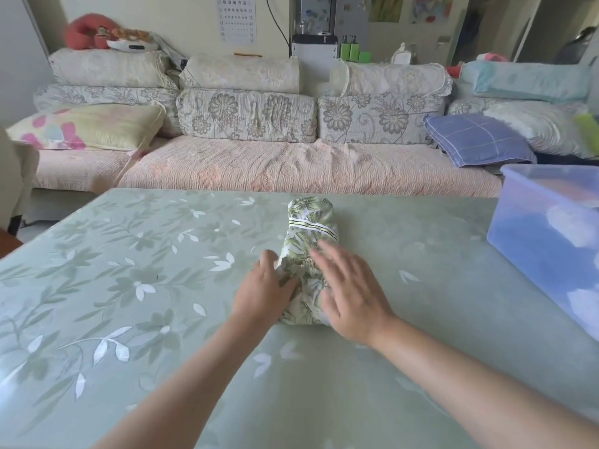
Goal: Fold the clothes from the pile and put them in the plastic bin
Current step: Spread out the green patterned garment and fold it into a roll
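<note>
A folded green leaf-print garment (309, 234) lies in a narrow bundle on the middle of the table, with a striped band across it. My left hand (262, 291) grips its near left edge, thumb tucked into the fabric. My right hand (348, 293) lies flat on the near right part with fingers spread and straight, slightly blurred. The clear blue plastic bin (531, 222) stands on the table at the right, with blue and white cloth visible inside.
The table (129, 286) has a pale green leaf-pattern cover. Behind it runs a long sofa (291, 170) with several cushions, a blue checked pillow (476, 139) and a pink flowered pillow (87, 126). A chair edge shows at far left.
</note>
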Demonstrator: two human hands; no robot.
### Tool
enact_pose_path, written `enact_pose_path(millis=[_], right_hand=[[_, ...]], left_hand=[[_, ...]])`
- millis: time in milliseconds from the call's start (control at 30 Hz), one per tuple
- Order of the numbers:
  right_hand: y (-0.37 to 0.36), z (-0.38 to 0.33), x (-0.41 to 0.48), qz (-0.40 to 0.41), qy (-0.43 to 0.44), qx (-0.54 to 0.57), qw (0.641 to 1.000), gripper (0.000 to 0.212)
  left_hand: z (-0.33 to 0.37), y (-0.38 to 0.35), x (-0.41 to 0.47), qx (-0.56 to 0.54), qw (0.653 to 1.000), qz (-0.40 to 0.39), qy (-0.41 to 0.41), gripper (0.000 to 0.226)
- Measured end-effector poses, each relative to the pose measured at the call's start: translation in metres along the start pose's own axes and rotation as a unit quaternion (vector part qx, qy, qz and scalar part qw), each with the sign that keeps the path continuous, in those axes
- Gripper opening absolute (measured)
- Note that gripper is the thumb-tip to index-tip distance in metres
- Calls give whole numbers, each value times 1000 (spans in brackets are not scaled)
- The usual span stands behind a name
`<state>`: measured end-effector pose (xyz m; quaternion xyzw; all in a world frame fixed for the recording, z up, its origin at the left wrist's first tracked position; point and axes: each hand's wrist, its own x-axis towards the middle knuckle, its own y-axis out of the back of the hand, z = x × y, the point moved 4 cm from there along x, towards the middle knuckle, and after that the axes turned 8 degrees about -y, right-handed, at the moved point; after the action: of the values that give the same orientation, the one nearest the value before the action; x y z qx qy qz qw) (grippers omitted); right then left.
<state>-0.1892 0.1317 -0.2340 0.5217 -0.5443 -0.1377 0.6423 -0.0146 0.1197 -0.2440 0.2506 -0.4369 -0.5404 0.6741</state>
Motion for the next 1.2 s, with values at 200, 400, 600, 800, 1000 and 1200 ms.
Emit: enact_pose_path(millis=[200,400,600,800,1000,1200], right_hand=[[-44,20,-5,-177,2,-53,983,65],[-41,26,-5,-187,-18,-92,978,76],[-33,25,-9,-302,-1,-100,948,105],[-22,24,4,-348,-40,-79,933,79],[3,25,2,-363,-112,15,925,57],[53,14,-18,-281,-64,-9,957,21]], left_hand=[[26,-8,0,121,896,72,-421,23],[-10,-34,-2,141,924,-163,-316,93],[-15,-35,10,118,924,-259,-254,128],[-4,-24,14,143,924,-271,-227,113],[22,-2,-3,133,938,-253,-195,58],[47,27,-39,37,917,-387,-89,20]])
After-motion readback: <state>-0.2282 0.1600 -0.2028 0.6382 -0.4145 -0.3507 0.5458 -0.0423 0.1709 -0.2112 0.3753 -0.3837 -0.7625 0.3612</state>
